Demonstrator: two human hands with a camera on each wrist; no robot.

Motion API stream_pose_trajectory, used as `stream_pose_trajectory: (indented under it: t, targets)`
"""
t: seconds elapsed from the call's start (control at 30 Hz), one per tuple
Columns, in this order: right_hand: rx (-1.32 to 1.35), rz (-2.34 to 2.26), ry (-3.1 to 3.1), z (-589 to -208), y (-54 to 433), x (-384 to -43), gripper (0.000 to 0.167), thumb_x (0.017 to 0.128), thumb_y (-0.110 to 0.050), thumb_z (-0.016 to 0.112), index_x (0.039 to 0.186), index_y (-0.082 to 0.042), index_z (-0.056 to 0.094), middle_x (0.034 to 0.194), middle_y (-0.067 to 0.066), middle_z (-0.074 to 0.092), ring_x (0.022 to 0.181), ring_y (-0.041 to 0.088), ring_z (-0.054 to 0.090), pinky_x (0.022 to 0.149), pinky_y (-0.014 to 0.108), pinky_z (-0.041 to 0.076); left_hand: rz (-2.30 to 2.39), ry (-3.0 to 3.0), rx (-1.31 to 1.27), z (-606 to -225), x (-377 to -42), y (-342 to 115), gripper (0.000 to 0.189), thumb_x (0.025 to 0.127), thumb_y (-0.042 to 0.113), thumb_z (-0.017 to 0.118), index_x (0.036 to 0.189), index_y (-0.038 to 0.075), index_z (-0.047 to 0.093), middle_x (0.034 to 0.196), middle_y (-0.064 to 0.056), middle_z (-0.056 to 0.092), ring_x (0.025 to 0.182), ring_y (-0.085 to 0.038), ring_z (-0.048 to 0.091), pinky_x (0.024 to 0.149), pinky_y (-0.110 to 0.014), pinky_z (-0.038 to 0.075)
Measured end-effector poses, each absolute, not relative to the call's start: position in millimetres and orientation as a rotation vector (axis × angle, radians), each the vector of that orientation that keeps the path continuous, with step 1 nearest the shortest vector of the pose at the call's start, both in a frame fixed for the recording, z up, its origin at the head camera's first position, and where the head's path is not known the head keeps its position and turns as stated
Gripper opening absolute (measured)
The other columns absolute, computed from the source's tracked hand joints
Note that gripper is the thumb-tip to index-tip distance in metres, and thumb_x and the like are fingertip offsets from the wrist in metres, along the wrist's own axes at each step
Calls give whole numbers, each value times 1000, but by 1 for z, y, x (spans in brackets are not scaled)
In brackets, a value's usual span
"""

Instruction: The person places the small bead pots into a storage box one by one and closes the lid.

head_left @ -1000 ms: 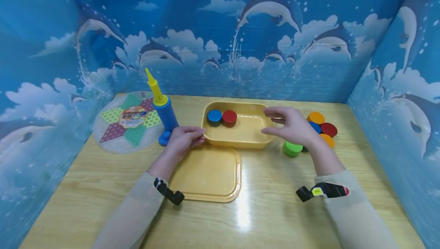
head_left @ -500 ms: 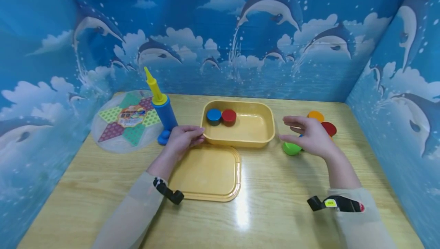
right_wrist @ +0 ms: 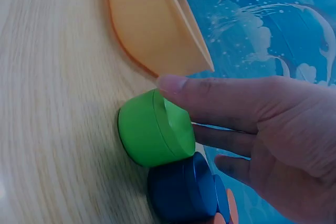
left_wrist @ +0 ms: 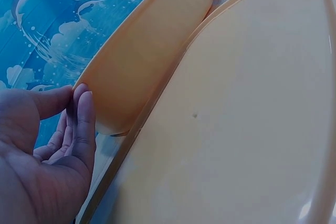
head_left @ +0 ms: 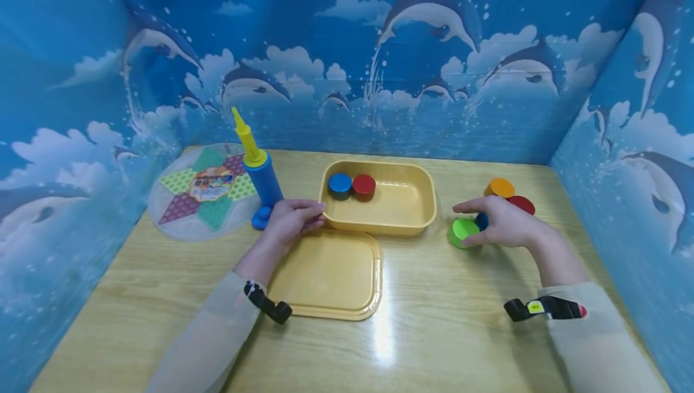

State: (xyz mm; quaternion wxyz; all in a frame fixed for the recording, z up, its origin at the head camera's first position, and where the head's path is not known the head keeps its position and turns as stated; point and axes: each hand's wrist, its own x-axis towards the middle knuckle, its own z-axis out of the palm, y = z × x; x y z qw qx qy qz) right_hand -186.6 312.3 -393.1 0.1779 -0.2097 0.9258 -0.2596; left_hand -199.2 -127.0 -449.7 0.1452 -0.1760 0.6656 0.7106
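My left hand (head_left: 293,222) pinches the left front corner of a yellow plastic box (head_left: 379,224) by its rim; the left wrist view shows thumb and fingertips meeting at the rim. Inside the box, a blue-topped round tub (head_left: 340,186) and a red one (head_left: 364,188) sit side by side. To the right, my right hand (head_left: 504,222) is over a green round tub (head_left: 462,231), thumb and forefinger spread on either side of its top. In the right wrist view the green tub (right_wrist: 155,129) stands against a dark blue tub (right_wrist: 178,190). My palm partly hides the other tubs.
A flat yellow lid (head_left: 328,275) lies in front of the box. At left stand a blue and yellow hand pump (head_left: 264,182) and a clear round package with a star pattern (head_left: 184,206). Orange (head_left: 499,187) and red (head_left: 523,203) tubs sit behind my right hand. Dolphin-print walls (head_left: 347,49) enclose the table.
My right hand has moved right, away from the box's right end, and down to the green tub. My left hand keeps its pinch on the box rim.
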Motion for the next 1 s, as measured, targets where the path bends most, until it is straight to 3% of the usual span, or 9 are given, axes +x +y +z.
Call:
stream_pose_trajectory:
  t: [0.43, 0.73, 1.0]
  targets:
    - [-586, -575, 2584, -404, 310, -192, 69, 81, -25, 95, 140, -4, 67, 136, 14, 67, 114, 29, 61, 102, 56, 54, 2044, 1912, -503, -450, -199, -128, 27, 100, 12, 76, 124, -2, 72, 112, -20, 75, 93, -23, 77, 85, -32, 64]
    - [-603, -790, 2716, -404, 311, -186, 59, 85, -25, 92, 136, -6, 69, 131, 12, 69, 106, 27, 62, 90, 49, 56, 2035, 1908, -515, -449, -199, -128, 29, 100, 12, 77, 124, -1, 72, 111, -19, 75, 93, -24, 77, 84, -32, 64]
    - [-731, -984, 2746, -402, 309, -184, 56, 87, -10, 89, 138, -5, 67, 126, 9, 70, 100, 25, 63, 85, 48, 60, 2035, 1920, -515, -450, -199, -127, 28, 99, 13, 77, 124, -1, 72, 110, -18, 75, 93, -24, 77, 84, -32, 64]
